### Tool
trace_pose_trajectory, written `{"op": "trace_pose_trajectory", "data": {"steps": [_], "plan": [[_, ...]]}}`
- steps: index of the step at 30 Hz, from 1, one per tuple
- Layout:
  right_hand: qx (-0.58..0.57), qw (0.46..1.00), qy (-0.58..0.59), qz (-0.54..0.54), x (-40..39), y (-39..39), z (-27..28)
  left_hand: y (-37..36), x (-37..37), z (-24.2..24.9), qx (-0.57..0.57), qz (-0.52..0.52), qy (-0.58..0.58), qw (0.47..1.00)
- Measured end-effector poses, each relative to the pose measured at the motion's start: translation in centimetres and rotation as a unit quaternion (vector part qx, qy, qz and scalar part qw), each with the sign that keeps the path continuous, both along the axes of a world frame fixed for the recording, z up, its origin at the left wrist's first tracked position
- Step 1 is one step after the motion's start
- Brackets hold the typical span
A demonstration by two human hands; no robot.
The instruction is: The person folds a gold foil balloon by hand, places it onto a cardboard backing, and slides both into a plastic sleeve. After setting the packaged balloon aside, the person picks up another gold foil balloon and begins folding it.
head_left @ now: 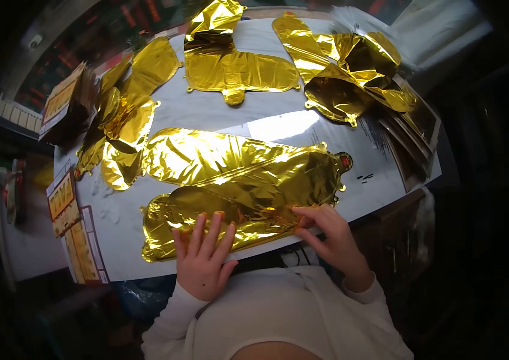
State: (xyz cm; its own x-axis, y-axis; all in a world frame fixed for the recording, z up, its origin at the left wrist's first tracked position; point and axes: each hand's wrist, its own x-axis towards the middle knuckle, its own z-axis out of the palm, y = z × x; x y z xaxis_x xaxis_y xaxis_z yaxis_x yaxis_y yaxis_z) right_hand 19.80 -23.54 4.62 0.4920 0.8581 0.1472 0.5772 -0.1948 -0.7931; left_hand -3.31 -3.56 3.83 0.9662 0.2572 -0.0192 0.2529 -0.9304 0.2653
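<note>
A flat gold foil balloon [236, 192] lies across the near part of the white table [374, 195], its long shiny panels lying side by side. My left hand [205, 258] rests on its near edge with the fingers spread. At the right, my right hand [329, 237] has thumb and forefinger together at the near edge of the foil, pinching that edge. A small red mark shows on the dark tab at the foil's right end.
More gold foil balloons lie at the left [125, 117], top middle [239, 71] and top right [350, 66]. Stacked cards [65, 102] stand at the left edge, printed packets [77, 240] below them. Brown flat packages [407, 144] lie at the right edge.
</note>
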Motion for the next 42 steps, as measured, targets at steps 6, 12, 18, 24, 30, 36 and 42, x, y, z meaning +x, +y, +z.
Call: {"op": "trace_pose_trajectory", "data": {"steps": [6, 12, 18, 24, 30, 36, 42], "plan": [[-0.003, 1.000, -0.029, -0.008, 0.2, 0.5, 0.1, 0.1, -0.1, 0.1, 0.020, 0.019, 0.002, 1.000], [-0.060, 0.990, -0.124, 0.005, 2.3, 1.9, 1.2, -0.3, 0.0, -0.2, 0.015, 0.035, 0.005, 0.999], [-0.029, 0.975, -0.196, 0.101, 10.9, 6.3, 0.8, -0.4, -0.2, -1.2, 0.019, 0.039, -0.003, 0.999], [-0.133, 0.957, -0.185, 0.182, 12.5, 9.3, 0.7, -0.5, -0.3, -1.2, 0.039, 0.041, -0.002, 0.998], [-0.140, 0.956, -0.186, 0.176, 11.3, 8.4, 1.7, -0.4, -0.4, -1.0, 0.052, 0.042, -0.002, 0.998], [-0.088, 0.976, -0.195, 0.044, 12.2, 2.4, 3.4, -0.3, -0.3, -1.1, 0.044, 0.043, -0.004, 0.998], [-0.108, 0.975, -0.193, -0.029, 11.6, -0.9, 1.5, -0.6, -0.4, -1.0, 0.055, 0.050, -0.004, 0.997]]}}
